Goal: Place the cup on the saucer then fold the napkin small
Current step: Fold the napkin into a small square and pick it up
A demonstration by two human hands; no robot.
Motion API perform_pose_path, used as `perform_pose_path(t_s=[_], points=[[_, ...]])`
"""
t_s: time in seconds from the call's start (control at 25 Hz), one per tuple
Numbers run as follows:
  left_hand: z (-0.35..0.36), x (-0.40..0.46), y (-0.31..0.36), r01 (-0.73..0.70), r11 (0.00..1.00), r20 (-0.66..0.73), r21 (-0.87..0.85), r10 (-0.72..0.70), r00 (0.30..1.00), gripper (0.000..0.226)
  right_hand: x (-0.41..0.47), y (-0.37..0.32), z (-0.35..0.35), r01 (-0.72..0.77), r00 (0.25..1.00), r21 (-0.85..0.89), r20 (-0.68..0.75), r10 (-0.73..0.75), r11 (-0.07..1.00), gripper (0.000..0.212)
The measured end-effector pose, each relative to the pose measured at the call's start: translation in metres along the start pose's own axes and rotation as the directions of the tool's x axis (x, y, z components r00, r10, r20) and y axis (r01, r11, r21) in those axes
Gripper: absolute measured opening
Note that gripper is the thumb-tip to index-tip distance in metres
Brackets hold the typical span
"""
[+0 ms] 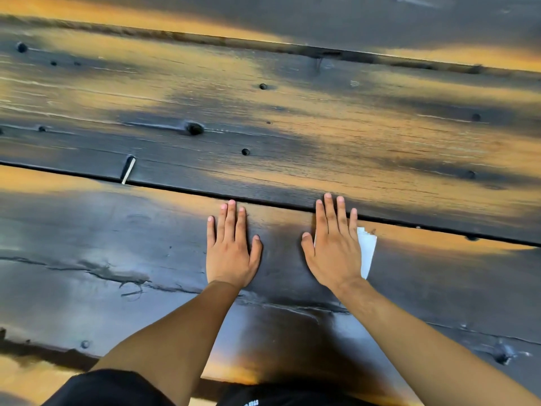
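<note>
Under you runs a dark, weathered wooden surface [292,127] of wide planks, streaked with orange patches and dotted with knots, with a long seam crossing it just ahead of your fingertips. Your two bare forearms reach out from the near edge, above the dark clothing [117,388] at the bottom of the view. Your left hand [231,253] lies palm down on the near plank, its fingers [229,221] straight and close together, the thumb held out to the side, with nothing under it or in its grip. Your right hand [336,253] is also flat, palm down, well apart from the left, its fingers [332,215] slightly spread and reaching up to the seam. It presses on the white napkin [367,250], which lies flat on the near plank, right of the middle; only a narrow strip with a ragged top shows past the little-finger side, so you cannot tell how far it is folded. Neither hand grips anything. A small pale stick [128,170] stands tilted in the seam toward the left.
</note>
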State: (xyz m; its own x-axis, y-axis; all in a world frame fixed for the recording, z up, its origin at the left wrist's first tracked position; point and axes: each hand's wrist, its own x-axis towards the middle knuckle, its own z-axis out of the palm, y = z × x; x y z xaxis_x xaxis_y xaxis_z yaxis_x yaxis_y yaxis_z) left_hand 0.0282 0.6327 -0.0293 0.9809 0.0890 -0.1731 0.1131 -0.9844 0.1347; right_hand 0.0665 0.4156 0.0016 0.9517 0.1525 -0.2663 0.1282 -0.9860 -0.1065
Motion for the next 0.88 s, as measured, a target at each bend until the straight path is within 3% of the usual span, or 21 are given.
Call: perform_pose_path(t_s=[0.36, 0.48, 0.68, 0.88], points=[[0.007, 0.001, -0.003, -0.014, 0.999, -0.008, 0.033, 0.014, 1.0, 0.074, 0.007, 0.0, 0.02, 0.001, 1.0, -0.038, -0.03, -0.002, 0.999, 0.086], [0.004, 0.002, -0.001, -0.002, 1.0, 0.006, 0.023, 0.002, 1.0, 0.075, 0.007, -0.003, 0.009, -0.001, 1.0, -0.032, 0.012, 0.001, 0.999, 0.082], [0.01, 0.002, -0.004, 0.0, 1.0, -0.029, 0.018, 0.0, 1.0, 0.075, -0.005, 0.032, -0.001, -0.003, 0.998, -0.006, -0.056, 0.003, 1.0, 0.065], [0.013, 0.0, -0.005, -0.007, 1.0, -0.058, 0.012, 0.008, 0.998, 0.076, -0.003, 0.045, 0.009, -0.017, 1.0, -0.023, -0.012, 0.017, 1.0, 0.068]])
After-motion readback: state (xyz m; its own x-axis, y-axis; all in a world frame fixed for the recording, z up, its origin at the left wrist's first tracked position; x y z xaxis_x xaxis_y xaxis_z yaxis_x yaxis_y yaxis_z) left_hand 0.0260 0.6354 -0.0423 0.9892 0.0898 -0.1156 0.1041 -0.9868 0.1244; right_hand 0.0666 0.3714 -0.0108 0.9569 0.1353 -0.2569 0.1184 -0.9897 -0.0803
